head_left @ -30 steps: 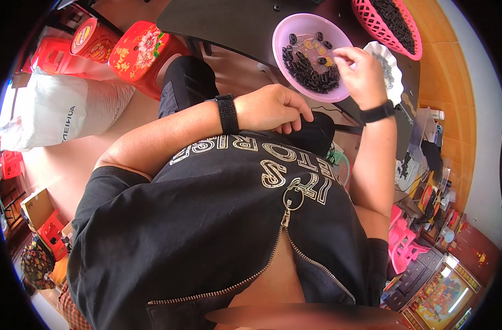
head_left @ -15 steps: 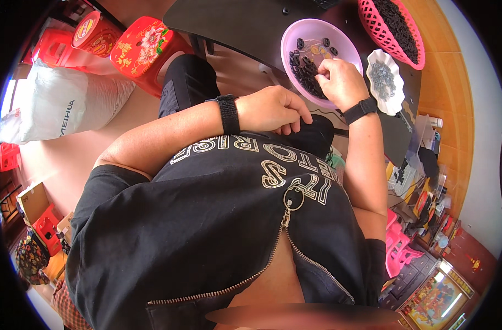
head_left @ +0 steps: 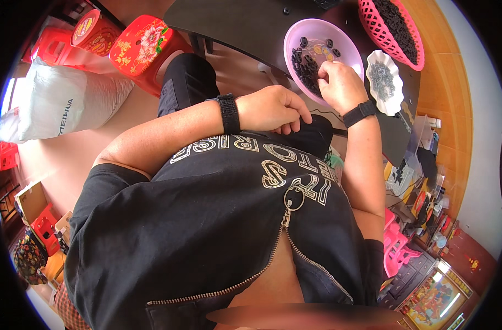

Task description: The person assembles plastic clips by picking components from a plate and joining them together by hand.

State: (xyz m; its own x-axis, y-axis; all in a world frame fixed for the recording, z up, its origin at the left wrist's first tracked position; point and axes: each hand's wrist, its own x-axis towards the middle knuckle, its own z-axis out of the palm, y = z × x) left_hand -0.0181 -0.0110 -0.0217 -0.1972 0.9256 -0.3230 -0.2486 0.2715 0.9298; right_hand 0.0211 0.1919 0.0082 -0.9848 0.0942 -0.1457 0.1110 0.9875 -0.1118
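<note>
- Before us stands the table, the bowl on it.
- Small parts lie in the bowl, mostly toward its left.
- Right of the bowl we have the dish, holding tiny pieces.
- Behind the dish sits the basket.
- To our left stands the stool.

The left forearm lies bent across the body, its elbow left of the zipper ring. Beyond that ring, the left hand hangs with the back facing up, fingers loosely bent and palm hidden. The right forearm extends forward, right of the ring. Farther beyond it, the right hand has its fingers curled and bunched, tips out of sight. Both wrists wear black bands.
</note>
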